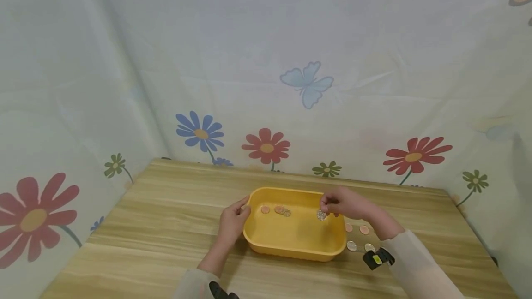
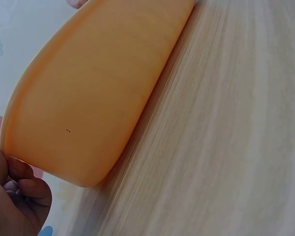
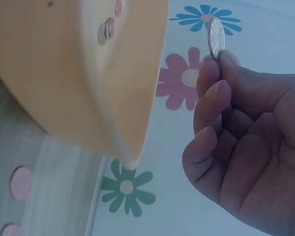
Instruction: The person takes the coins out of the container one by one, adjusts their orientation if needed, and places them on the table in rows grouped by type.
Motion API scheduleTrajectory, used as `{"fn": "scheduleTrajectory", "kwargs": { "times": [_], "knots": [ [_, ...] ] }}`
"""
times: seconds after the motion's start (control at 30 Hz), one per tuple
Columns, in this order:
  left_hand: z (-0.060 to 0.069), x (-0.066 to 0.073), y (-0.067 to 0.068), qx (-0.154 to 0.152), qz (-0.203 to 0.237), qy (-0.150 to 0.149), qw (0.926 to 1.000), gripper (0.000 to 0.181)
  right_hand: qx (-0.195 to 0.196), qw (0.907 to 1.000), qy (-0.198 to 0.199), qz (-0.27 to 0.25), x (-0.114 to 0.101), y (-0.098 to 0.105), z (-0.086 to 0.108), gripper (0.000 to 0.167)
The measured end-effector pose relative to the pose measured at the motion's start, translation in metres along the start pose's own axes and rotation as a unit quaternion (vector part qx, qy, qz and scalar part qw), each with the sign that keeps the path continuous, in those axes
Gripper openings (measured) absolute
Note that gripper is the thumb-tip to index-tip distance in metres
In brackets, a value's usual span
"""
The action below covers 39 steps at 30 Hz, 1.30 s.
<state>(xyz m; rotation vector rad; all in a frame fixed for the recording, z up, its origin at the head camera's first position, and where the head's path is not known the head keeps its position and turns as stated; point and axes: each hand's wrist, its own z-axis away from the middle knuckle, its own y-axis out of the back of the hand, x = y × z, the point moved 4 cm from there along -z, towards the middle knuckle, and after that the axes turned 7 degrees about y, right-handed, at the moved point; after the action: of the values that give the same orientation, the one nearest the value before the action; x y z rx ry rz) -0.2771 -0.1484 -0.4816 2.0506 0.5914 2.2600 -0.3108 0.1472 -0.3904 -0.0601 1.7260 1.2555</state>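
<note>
My left hand [image 1: 232,223] grips the left rim of a yellow plastic tray [image 1: 291,246]; the left wrist view has its thumb and curled fingers at the tray's edge. Above the tray's right end, my right hand [image 1: 342,203] pinches a silver coin [image 1: 321,215] between thumb and fingertips. That coin [image 3: 217,38] stands upright in the right wrist view. Inside the tray, toward its back left, lie a copper coin [image 1: 265,209] and a small cluster of coins [image 1: 283,211] that overlap.
Right of the tray, two copper coins, one nearer the edge [image 1: 364,230], and two silver coins, one by the tray [image 1: 351,245], lie on the wooden table [image 1: 166,225]. A flower-printed curtain [image 1: 232,82] hangs behind the table.
</note>
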Motion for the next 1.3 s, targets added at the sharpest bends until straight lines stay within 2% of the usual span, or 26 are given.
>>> {"fn": "scheduleTrajectory", "kwargs": {
  "times": [0.23,0.37,0.53,0.77,1.0,1.3],
  "knots": [
    [0.002,-0.001,0.000,0.000,0.001,0.002,1.0000,0.039,0.018,0.9994,0.004,-0.028,0.011,-0.003,0.027,0.010],
    [0.001,-0.002,0.000,-0.001,-0.005,0.003,1.0000,0.039,0.031,0.9987,-0.008,-0.040,0.018,-0.004,0.043,0.011],
    [-0.001,-0.003,0.001,-0.001,-0.003,0.010,0.9999,0.039,0.045,0.9979,-0.033,-0.032,0.027,-0.004,0.058,0.011],
    [-0.002,-0.002,0.000,-0.004,-0.005,0.011,0.9999,0.040,0.058,0.9974,-0.038,-0.020,0.038,-0.004,0.076,0.012],
    [-0.002,0.000,0.000,-0.001,-0.011,0.014,0.9998,0.040,0.077,0.9937,-0.080,-0.008,0.052,-0.004,0.096,0.013],
    [-0.001,-0.001,0.000,0.000,-0.013,0.012,0.9998,0.039,0.102,0.9907,-0.088,0.017,0.074,-0.003,0.117,0.010]
  ]
}}
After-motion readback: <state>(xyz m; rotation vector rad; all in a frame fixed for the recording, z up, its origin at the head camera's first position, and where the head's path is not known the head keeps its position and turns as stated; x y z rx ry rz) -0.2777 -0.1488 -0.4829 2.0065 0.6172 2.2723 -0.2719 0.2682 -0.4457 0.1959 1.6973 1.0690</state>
